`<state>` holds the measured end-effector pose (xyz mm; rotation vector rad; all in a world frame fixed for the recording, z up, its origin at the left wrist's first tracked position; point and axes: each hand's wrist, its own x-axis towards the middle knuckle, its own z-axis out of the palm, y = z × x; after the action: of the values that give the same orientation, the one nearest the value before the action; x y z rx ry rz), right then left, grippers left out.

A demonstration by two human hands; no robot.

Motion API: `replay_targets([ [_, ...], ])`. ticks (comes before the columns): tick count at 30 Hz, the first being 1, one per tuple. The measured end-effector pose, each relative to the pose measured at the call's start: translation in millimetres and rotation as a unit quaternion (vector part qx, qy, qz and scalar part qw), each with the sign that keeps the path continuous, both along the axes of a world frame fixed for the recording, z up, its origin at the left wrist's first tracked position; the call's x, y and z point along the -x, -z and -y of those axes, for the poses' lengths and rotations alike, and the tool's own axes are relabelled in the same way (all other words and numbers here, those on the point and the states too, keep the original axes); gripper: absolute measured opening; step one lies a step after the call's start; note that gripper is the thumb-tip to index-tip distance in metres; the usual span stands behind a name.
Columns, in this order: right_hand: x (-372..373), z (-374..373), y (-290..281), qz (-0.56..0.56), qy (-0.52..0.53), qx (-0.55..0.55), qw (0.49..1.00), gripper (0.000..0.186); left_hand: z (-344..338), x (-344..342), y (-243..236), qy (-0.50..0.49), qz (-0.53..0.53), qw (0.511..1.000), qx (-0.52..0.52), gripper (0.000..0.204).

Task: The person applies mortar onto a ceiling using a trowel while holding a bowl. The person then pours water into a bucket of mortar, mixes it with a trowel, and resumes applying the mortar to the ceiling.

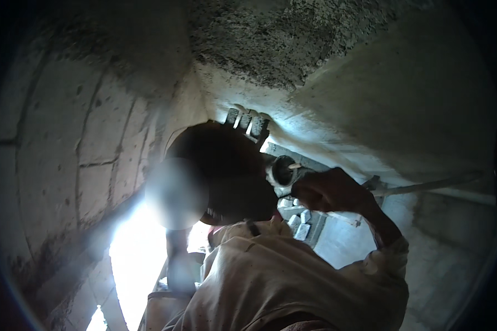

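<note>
Neither my left hand nor my right hand can be made out. In the middle, another person in a pale shirt (248,276) fills the lower view, their dark head (226,165) partly veiled by a round hazy blur. Their raised hand (326,190) is at the right of their head, beside a dark round container (283,168) with a pale stick in it; the shadow hides whether they grip anything. Their other arm (181,259) hangs down at the left, its hand not clearly seen.
A block wall (94,138) rises on the left beside a glaring opening. Rough grey plaster (259,38) is above. A pole (436,182) crosses at the right, near pale rubble blocks (302,230). Dark upright pieces (246,121) stand behind the person's head.
</note>
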<state>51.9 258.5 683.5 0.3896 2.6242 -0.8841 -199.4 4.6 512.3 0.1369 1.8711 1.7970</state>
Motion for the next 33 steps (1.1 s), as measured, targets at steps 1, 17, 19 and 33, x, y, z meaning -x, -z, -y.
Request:
replay_targets([
  [1, 7, -23, 5, 0.046, -0.044, 0.050, 0.997, 0.034, 16, -8, 8, -0.050, 0.084, 0.994, -0.047, 0.025],
  [17, -28, -299, -277, -0.121, 0.299, -0.446, 0.835, 0.039, -127, -10, -23, -0.013, 0.061, 0.988, -0.138, 0.027],
  [19, -24, -277, -263, -0.155, 0.287, -0.359, 0.875, 0.039, -131, -11, -36, -0.034, 0.037, 0.989, -0.143, 0.026],
  [33, -84, -283, 183, 0.011, 0.269, -0.354, 0.896, 0.032, -11, 11, 44, -0.015, -0.144, 0.988, 0.059, 0.043],
])
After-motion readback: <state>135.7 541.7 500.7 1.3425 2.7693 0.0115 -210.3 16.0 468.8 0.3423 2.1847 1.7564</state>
